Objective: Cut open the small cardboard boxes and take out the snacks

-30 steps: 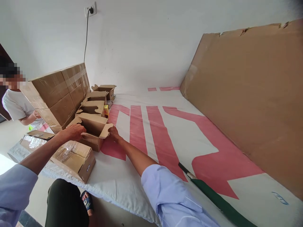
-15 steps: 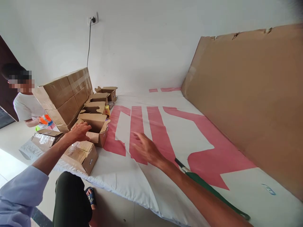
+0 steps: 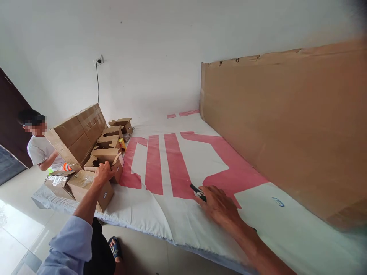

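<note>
White mattress cover (image 3: 160, 214) with red lettering, cardboard sheet (image 3: 286, 130) leaning on the wall.
My left hand (image 3: 103, 172) rests fingers-down on the flap of the nearest small open carton (image 3: 107, 158), closed on nothing. My right hand (image 3: 219, 206) lies over a dark-handled tool (image 3: 197, 192) on the cover, fingers curled around it; can't tell whether it's firmly gripped. Taped boxes (image 3: 76, 135) stacked behind; another person (image 3: 40, 147) crouches beyond them.
</note>
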`<act>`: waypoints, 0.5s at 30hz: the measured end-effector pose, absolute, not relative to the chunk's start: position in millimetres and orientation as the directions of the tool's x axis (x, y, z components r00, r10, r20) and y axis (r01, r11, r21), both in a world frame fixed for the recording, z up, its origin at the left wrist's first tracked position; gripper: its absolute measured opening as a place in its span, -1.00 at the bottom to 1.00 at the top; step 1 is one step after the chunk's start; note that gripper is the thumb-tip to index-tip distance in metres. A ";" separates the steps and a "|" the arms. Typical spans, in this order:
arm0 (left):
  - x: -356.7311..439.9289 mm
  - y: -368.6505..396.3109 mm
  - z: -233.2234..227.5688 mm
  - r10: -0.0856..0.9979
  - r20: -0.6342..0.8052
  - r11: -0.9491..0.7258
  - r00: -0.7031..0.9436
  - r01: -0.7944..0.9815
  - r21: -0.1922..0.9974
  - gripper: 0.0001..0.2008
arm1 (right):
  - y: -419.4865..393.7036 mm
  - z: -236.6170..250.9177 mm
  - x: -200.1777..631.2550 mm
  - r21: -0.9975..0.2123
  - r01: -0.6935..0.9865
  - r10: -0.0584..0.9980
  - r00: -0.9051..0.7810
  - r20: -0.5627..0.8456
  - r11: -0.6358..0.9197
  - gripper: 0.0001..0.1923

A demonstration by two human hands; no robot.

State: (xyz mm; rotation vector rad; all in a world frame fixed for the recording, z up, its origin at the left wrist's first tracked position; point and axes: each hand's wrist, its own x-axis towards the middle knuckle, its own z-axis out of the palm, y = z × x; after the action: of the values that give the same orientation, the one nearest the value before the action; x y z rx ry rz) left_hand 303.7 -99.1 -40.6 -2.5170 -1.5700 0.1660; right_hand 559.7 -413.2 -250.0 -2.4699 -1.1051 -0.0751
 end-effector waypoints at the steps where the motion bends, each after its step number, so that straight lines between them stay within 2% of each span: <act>1: 309.3 -97.0 -41.7 0.898 -0.017 -0.433 0.440 0.873 -0.224 -0.56 | -412.9 -246.3 559.2 -0.361 0.723 0.704 0.679 0.210 -0.590 -0.71; 4: 325.2 -89.1 -40.5 0.889 -0.054 -0.452 0.454 0.853 -0.263 -0.65 | -414.1 -237.6 554.1 -0.370 0.730 0.717 0.667 0.202 -0.575 -0.74; 9: 330.5 -74.8 -36.7 0.890 -0.099 -0.456 0.446 0.849 -0.268 -0.50 | -417.3 -237.5 543.3 -0.383 0.744 0.718 0.652 0.242 -0.547 -0.79; 15: 326.9 -62.0 -44.8 0.911 -0.052 -0.409 0.409 0.880 -0.242 -0.57 | -417.1 -238.2 544.9 -0.437 0.747 0.706 0.645 0.293 -0.501 -0.75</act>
State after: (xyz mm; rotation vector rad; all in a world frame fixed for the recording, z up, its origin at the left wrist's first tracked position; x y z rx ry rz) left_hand 326.9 -62.0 -44.8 -2.4841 -1.5967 0.2624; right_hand 544.9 -417.1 -238.2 -2.3317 -1.1304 -0.1021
